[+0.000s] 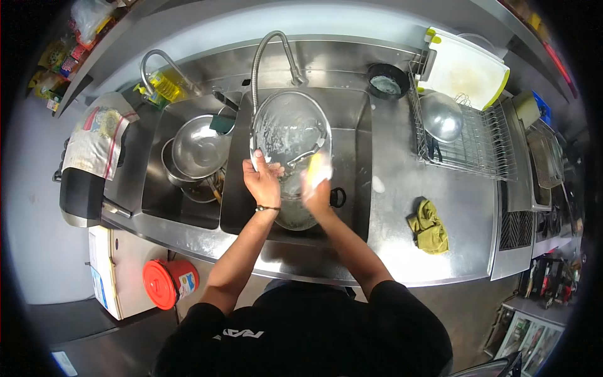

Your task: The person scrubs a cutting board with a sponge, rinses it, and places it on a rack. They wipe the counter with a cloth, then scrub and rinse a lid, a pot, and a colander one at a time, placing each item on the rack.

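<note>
A wet, round clear lid or bowl [292, 125] is tilted up over the right sink basin. My left hand [262, 182] grips its lower left rim, thumb on the near side. At its lower right, my right hand [317, 185], blurred by motion, holds a yellow sponge [314, 164] with white foam around it. Below my hands, another round vessel [295, 217] lies in the basin, partly hidden. Beside my right hand is a black handle or loop [338, 197].
Metal bowls [201, 147] and a green scouring pad [221, 124] are in the left basin. A faucet [276, 38] arches behind. Rightward are a black pan [386, 81], a dish rack [471, 144] and a yellow-green cloth [428, 227]. A red bucket [160, 284] stands lower left.
</note>
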{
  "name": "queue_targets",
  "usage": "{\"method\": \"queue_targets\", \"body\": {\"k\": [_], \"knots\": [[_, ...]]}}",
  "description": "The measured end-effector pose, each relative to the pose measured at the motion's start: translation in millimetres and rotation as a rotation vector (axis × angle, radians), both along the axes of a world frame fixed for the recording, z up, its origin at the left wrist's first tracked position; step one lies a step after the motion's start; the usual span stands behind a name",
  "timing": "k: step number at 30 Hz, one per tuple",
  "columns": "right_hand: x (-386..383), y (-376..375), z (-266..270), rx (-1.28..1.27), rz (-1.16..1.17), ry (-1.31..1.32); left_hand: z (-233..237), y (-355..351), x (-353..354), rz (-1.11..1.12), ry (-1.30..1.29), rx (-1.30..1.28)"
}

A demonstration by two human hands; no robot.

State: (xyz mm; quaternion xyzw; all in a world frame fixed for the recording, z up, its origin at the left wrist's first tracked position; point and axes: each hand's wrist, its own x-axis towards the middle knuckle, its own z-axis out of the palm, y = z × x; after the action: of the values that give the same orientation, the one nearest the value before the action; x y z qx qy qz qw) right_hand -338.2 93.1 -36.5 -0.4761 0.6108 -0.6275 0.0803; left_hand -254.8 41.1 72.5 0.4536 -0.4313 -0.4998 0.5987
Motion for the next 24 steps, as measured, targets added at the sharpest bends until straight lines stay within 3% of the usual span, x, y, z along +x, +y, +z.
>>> {"method": "queue_targets", "body": {"k": [2, 3, 4, 6, 8, 10, 11, 14, 15, 16, 17, 18, 19, 20, 21, 23, 24], "knots": [[-14.9, -13.7, 21.6, 0.073, -0.364, 0.003, 0.6, 7.3, 1.7, 0.027, -0.029, -0.002], [-1.4, -25.2, -52.4, 0.13, -0.145, -0.289, -0.9, 8.5, 1.2, 0.044, -0.05, -0.008], [15.7, -18.4, -20.1, 0.167, -0.051, -0.325, -2.6, 6.0, 0.8, 0.042, -0.045, -0.01], [21.8, 17.7, 60.4, 0.05, -0.211, 0.478, -4.3, 4.7, 5.2, 0.039, -0.003, 0.007], [2.9, 11.9, 30.0, 0.065, -0.152, 0.54, -2.2, 8.0, 10.8, 0.069, -0.051, 0.063], [-25.6, -6.4, -34.0, 0.364, -0.178, -0.27, -6.8, 8.8, 17.4, 0.094, -0.076, 0.045], [-42.7, -18.6, -67.0, 0.421, -0.29, -0.477, -10.0, 7.8, 22.7, 0.07, -0.07, 0.061], [-75.4, -25.3, -14.2, 0.229, -0.324, -0.551, -32.9, 12.3, 43.4, 0.042, -0.065, 0.109], [-93.3, -35.7, -9.1, 0.176, -0.437, -0.377, -29.2, 17.9, 45.0, 0.04, -0.036, 0.132], [-105.6, -26.5, 54.1, 0.209, -0.266, -0.686, -21.7, 23.0, 47.7, 0.043, -0.008, 0.154], [-122.8, -34.3, 65.2, -0.001, -0.258, -0.511, -18.8, 25.3, 51.7, 0.058, -0.05, 0.187], [-154.7, -52.3, 61.9, -0.034, -0.391, -0.139, -20.1, 25.6, 57.0, 0.049, -0.042, 0.19], [-169.2, -54.8, 99.9, -0.052, -0.43, 0.02, -23.4, 24.5, 63.6, 0.05, -0.087, 0.171], [-199.2, -75.8, 103.3, -0.106, -0.452, 0.187, -27.0, 23.0, 70.5, 0.052, -0.133, 0.152], [-222.4, -88.9, 111.8, 0.018, -0.416, 0.262, -29.9, 20.9, 75.5, 0.045, -0.126, 0.155], [-241.6, -110.7, 118.5, 0.353, -0.6, 0.503, -42.2, 14.2, 85.4, 0.087, -0.13, 0.177], [-244.3, -113.7, 124.6, 0.414, -0.532, 0.536, -48.1, 9.5, 89.8, 0.116, -0.123, 0.201]]}}
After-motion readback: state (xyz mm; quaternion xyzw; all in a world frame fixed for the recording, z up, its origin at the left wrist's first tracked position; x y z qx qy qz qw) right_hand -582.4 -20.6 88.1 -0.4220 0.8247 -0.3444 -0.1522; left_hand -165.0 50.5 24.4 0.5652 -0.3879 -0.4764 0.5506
